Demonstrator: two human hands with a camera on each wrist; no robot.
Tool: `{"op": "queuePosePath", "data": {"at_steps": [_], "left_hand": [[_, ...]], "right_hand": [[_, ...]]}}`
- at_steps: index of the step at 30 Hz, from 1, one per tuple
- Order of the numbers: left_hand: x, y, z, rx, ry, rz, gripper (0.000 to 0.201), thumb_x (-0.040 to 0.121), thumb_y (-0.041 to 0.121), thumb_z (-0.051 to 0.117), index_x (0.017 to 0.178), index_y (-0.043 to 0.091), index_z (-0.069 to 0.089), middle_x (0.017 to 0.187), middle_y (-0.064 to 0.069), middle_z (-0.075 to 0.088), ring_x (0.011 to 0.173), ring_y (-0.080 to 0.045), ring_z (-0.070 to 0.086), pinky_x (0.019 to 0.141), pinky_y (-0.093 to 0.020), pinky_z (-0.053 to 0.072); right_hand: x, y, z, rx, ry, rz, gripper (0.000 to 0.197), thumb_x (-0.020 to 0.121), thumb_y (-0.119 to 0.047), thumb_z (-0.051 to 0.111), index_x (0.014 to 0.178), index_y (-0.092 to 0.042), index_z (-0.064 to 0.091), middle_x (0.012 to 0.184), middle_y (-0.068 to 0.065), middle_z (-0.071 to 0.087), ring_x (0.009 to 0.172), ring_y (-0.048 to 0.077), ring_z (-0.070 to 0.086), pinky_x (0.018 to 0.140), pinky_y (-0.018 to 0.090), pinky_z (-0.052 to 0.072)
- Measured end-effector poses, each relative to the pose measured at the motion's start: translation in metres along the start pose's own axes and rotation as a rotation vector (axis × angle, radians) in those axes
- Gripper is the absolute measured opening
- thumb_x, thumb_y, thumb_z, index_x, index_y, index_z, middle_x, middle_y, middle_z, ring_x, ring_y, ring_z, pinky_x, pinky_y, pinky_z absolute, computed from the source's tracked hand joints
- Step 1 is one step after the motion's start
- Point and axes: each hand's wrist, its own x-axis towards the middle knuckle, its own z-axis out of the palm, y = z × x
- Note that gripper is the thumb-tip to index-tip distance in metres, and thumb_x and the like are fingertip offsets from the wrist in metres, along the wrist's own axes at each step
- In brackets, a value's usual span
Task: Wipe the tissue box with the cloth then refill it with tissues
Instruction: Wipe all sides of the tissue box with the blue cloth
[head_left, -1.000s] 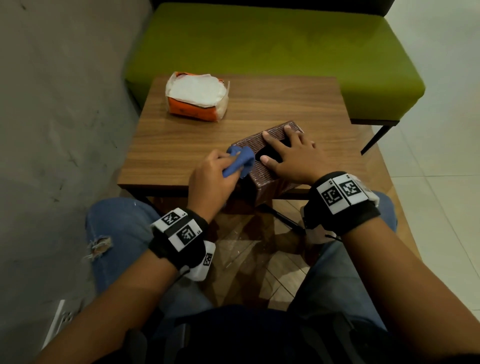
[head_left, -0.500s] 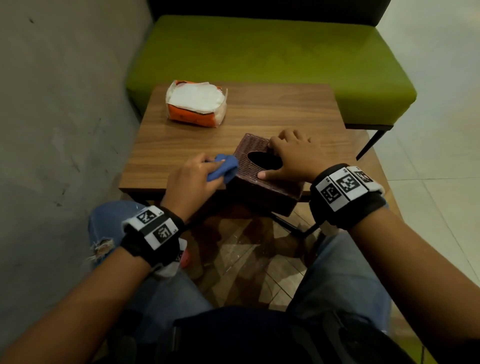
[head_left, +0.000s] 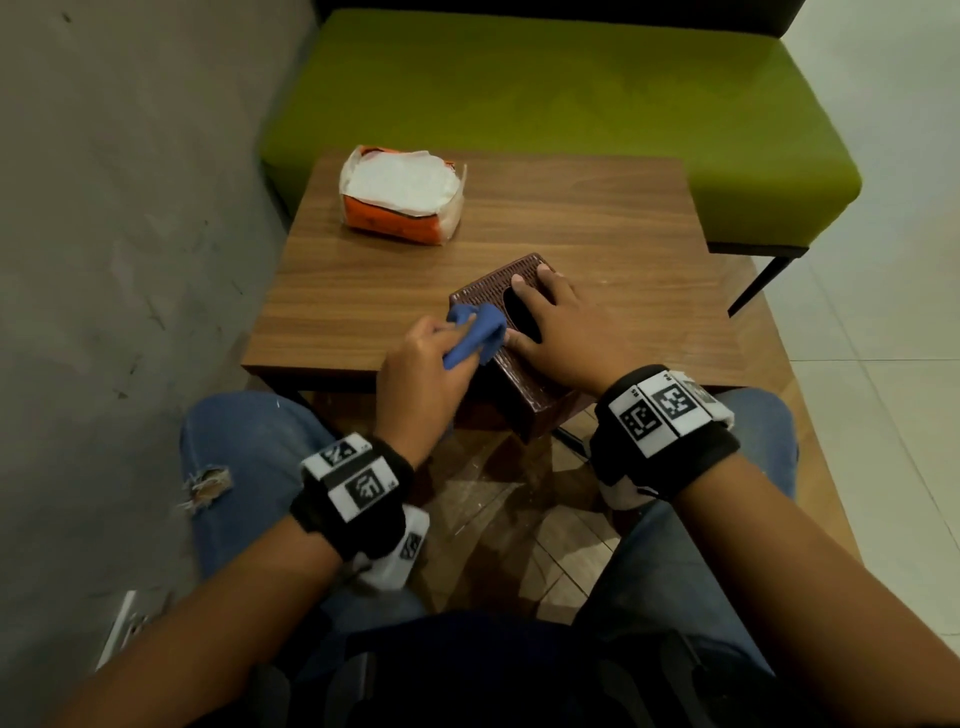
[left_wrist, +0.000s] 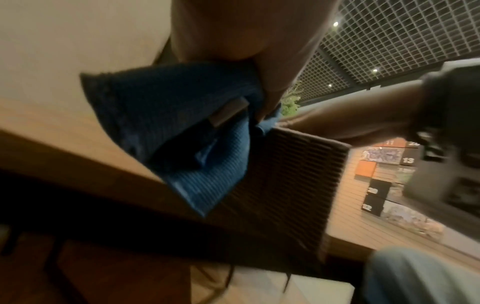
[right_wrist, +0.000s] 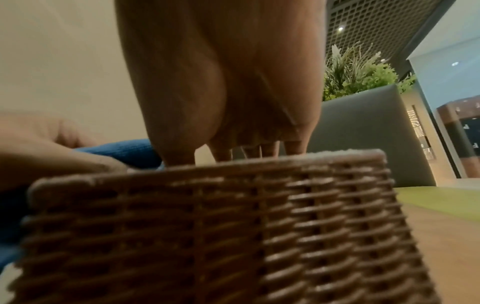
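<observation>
Left hand (head_left: 415, 382) grips the bunched blue cloth (head_left: 475, 335), pressing it on the left top edge of the woven tissue box (head_left: 524, 374) at the table's (head_left: 363, 291) near edge. Right hand (head_left: 563, 332) lies flat on the box top, fingers straight. The box overhangs the edge, so a hard wipe could tip it off; tissue pack (head_left: 402, 195) sits far left.

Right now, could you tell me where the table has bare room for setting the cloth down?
Bare wood lies right of the tissue pack, up to the table edge by the green bench. The near edge is crowded: both hands, blue cloth, wicker tissue box.
</observation>
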Motion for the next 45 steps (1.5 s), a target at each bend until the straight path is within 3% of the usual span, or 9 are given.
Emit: {"op": "queuePosePath", "data": {"at_steps": [3, 5, 8, 12, 17, 23, 30, 36, 45], "left_hand": [[0.028, -0.006, -0.005, -0.009, 0.037, -0.113, 0.029, 0.086, 0.017, 0.059, 0.059, 0.008, 0.054, 0.060, -0.006, 0.051, 0.053, -0.013, 0.047, 0.052, -0.033, 0.035], [0.038, -0.002, -0.007, -0.006, 0.052, -0.131, 0.032, 0.086, 0.015, 0.059, 0.056, 0.011, 0.049, 0.055, -0.004, 0.045, 0.048, -0.009, 0.040, 0.050, -0.031, 0.030], [0.018, 0.004, -0.003, -0.004, 0.005, -0.086, 0.025, 0.086, 0.016, 0.060, 0.063, 0.007, 0.058, 0.066, -0.010, 0.056, 0.058, -0.016, 0.051, 0.054, -0.037, 0.040], [-0.032, 0.014, -0.007, 0.044, -0.144, 0.077, 0.015, 0.084, 0.017, 0.064, 0.094, 0.009, 0.071, 0.088, -0.004, 0.063, 0.073, -0.016, 0.060, 0.060, -0.034, 0.048], [0.014, 0.005, -0.010, 0.071, -0.059, -0.007, 0.019, 0.084, 0.018, 0.059, 0.067, 0.007, 0.060, 0.071, -0.007, 0.057, 0.063, -0.023, 0.054, 0.060, -0.048, 0.047], [-0.044, 0.006, -0.015, 0.012, -0.203, 0.151, 0.023, 0.082, 0.022, 0.064, 0.102, 0.014, 0.071, 0.097, -0.004, 0.067, 0.084, -0.017, 0.063, 0.070, -0.041, 0.053], [0.003, 0.003, -0.008, 0.006, -0.073, 0.024, 0.014, 0.083, 0.016, 0.060, 0.079, 0.007, 0.069, 0.079, -0.009, 0.063, 0.069, -0.023, 0.059, 0.062, -0.046, 0.049], [-0.059, 0.006, -0.012, 0.014, -0.179, 0.172, 0.029, 0.081, 0.013, 0.069, 0.110, 0.015, 0.068, 0.098, -0.002, 0.064, 0.084, -0.016, 0.062, 0.069, -0.037, 0.053], [-0.034, 0.004, -0.013, 0.080, -0.145, 0.169, 0.024, 0.082, 0.018, 0.067, 0.106, 0.019, 0.070, 0.098, -0.001, 0.064, 0.081, -0.018, 0.062, 0.065, -0.039, 0.052]], "right_hand": [[0.000, 0.001, -0.010, -0.012, -0.116, 0.008, 0.072, 0.099, -0.052, 0.040, 0.157, -0.025, 0.007, 0.164, 0.011, 0.000, 0.151, 0.027, 0.000, 0.121, 0.042, 0.012], [0.001, 0.002, -0.019, -0.011, -0.214, 0.018, 0.074, 0.099, -0.049, 0.043, 0.157, -0.027, 0.003, 0.164, 0.011, -0.007, 0.151, 0.029, -0.005, 0.121, 0.042, 0.010], [0.002, 0.000, -0.026, -0.007, -0.262, 0.026, 0.078, 0.098, -0.043, 0.051, 0.157, -0.027, 0.002, 0.164, 0.010, -0.009, 0.151, 0.030, -0.005, 0.120, 0.042, 0.011], [0.000, -0.002, -0.022, -0.005, -0.200, 0.035, 0.075, 0.097, -0.043, 0.051, 0.157, -0.029, 0.007, 0.165, 0.009, -0.004, 0.151, 0.030, 0.002, 0.119, 0.045, 0.016], [-0.004, -0.004, -0.019, -0.087, -0.141, 0.084, 0.075, 0.095, -0.057, 0.045, 0.156, -0.032, 0.010, 0.164, 0.009, 0.002, 0.150, 0.031, 0.007, 0.116, 0.055, 0.018], [-0.008, -0.002, -0.013, -0.042, -0.109, 0.101, 0.074, 0.094, -0.061, 0.041, 0.156, -0.034, 0.010, 0.164, 0.005, 0.001, 0.150, 0.027, 0.004, 0.113, 0.063, 0.016], [-0.009, 0.000, -0.008, 0.015, -0.049, 0.103, 0.071, 0.095, -0.056, 0.045, 0.155, -0.034, 0.013, 0.164, 0.004, 0.005, 0.149, 0.027, 0.006, 0.114, 0.066, 0.012], [-0.011, 0.003, -0.006, 0.097, -0.027, 0.106, 0.074, 0.093, -0.060, 0.046, 0.155, -0.034, 0.016, 0.164, 0.004, 0.005, 0.150, 0.026, 0.004, 0.114, 0.066, 0.011], [-0.009, 0.000, -0.003, 0.050, -0.009, 0.132, 0.075, 0.092, -0.064, 0.042, 0.155, -0.034, 0.013, 0.163, 0.005, 0.008, 0.149, 0.026, 0.007, 0.114, 0.064, 0.015]]}}
